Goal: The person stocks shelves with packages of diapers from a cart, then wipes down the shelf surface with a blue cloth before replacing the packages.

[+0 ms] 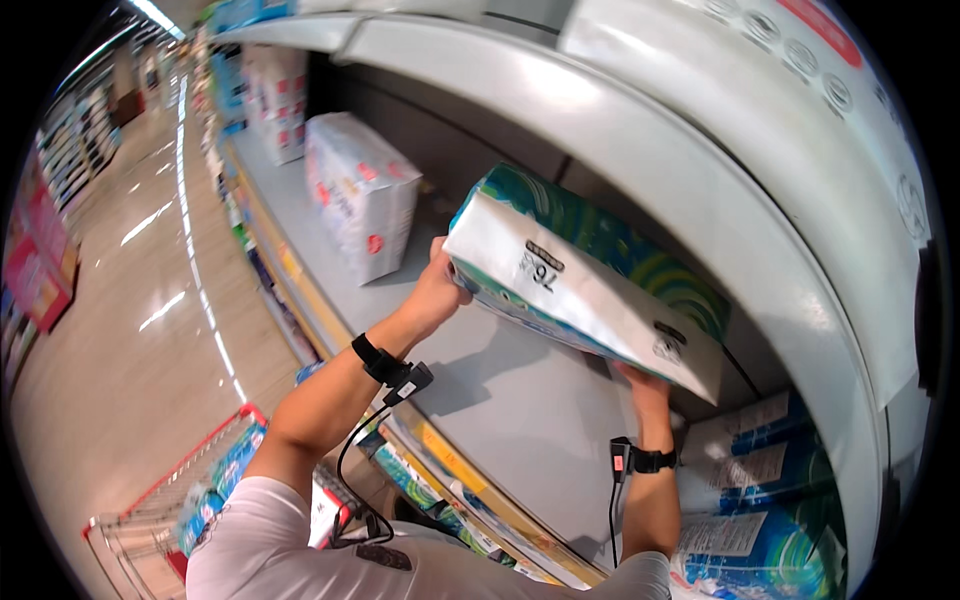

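Observation:
A long pack of paper tissues (577, 277) in white and green-blue plastic wrap is held tilted above a grey store shelf (510, 397). My left hand (444, 289) grips its left end. At the lower right end, my right hand (641, 381) grips the pack from beneath, its fingers partly hidden. Each wrist wears a black strap with a small cabled device. Left of the pack, a white pack with red marks (362, 195) stands upright on the same shelf.
Blue-green wrapped packs (750, 495) sit at the shelf's right end. An upper shelf's rounded edge (600, 97) arches over my hands, bearing a large white pack (750, 135). A shopping cart (161, 487) holding blue packs stands at lower left, beside the aisle floor (142, 315).

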The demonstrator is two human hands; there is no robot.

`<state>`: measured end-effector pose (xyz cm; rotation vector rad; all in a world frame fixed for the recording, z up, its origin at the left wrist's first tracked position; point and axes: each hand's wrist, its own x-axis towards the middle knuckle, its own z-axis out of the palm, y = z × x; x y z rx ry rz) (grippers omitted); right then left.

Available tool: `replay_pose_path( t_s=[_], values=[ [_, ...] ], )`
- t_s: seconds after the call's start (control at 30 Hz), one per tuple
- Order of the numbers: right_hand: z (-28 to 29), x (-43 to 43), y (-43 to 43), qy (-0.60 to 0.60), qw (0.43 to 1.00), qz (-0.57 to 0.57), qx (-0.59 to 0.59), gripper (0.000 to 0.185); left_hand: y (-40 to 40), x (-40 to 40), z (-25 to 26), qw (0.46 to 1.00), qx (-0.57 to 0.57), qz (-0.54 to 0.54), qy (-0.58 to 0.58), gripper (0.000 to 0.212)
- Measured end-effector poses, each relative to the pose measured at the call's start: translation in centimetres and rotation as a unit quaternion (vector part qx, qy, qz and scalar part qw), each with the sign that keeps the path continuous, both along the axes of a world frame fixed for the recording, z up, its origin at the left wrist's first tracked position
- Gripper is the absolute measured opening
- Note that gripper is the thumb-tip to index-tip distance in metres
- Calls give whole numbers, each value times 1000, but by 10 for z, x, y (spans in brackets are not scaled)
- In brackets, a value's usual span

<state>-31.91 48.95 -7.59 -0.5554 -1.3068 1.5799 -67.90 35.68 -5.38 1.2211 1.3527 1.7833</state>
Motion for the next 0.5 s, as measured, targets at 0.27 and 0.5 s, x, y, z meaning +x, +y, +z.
replay_pose_path(
  t_s=[0.27, 0.5],
  values=[
    [78, -122, -132, -49, 976, 161, 141, 53, -279, -30, 47, 971, 144, 124, -146, 68],
    [68, -299, -355, 3, 881, 404, 246, 68, -581, -21, 24, 914, 168, 348, -123, 74]
  ],
)
